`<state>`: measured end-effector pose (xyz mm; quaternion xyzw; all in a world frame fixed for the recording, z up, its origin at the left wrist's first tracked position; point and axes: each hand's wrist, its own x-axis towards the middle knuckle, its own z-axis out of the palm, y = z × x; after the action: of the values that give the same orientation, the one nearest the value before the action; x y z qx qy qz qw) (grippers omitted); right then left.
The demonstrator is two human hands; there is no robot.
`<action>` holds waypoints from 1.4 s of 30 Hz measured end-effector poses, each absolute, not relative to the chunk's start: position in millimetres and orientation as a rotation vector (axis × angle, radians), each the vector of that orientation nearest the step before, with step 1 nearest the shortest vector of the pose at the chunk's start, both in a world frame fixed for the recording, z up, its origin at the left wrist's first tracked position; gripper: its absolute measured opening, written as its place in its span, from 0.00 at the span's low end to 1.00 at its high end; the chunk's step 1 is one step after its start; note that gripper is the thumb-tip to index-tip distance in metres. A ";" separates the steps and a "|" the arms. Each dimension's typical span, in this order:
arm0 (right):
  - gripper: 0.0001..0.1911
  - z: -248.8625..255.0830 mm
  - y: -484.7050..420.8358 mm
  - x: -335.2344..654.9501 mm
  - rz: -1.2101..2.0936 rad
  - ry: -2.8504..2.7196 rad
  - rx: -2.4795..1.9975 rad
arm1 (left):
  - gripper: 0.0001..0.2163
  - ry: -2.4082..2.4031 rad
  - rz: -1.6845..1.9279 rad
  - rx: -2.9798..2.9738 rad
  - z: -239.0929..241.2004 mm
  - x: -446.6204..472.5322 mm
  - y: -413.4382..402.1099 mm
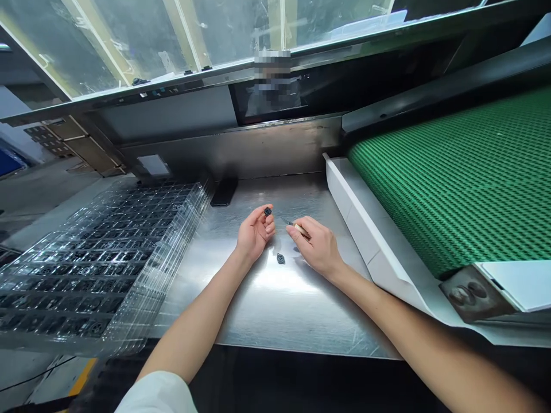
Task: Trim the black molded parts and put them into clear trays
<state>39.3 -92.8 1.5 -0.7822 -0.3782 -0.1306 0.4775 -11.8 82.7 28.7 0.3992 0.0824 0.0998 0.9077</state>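
On the steel tabletop (275, 298), 1 small dark part (280, 258) lies between both wrists. The left hand (253, 234) pinches another small dark piece (267, 211) in a closed fingertip grip. The right hand (316, 244) grips a slim pale-handled tool (296, 226), closed around it. Farther left lie clear trays (94, 258); farther right, a green belt (465, 183).

blurred screen (272, 80); tool (297, 227) mostly hidden
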 end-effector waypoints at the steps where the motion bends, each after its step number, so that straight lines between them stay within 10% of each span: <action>1: 0.15 -0.1 -92.1 38.5 -0.293 -0.965 -1.924 | 0.11 0.192 0.229 0.831 28.9 -10.7 85.8; 12: 0.02 -7.1 -96.1 34.1 0.020 -1.491 -2.056 | 0.13 0.279 0.480 1.045 22.7 -4.5 111.0; 42: 0.22 10.7 -91.3 41.8 -0.036 -0.648 -1.586 | 0.14 0.048 -0.020 1.037 26.0 -23.3 48.9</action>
<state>41.8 -91.3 10.7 -0.6996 -0.2858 -0.0159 0.6547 -23.3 48.9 26.0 0.4956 0.0231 -0.0097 0.8682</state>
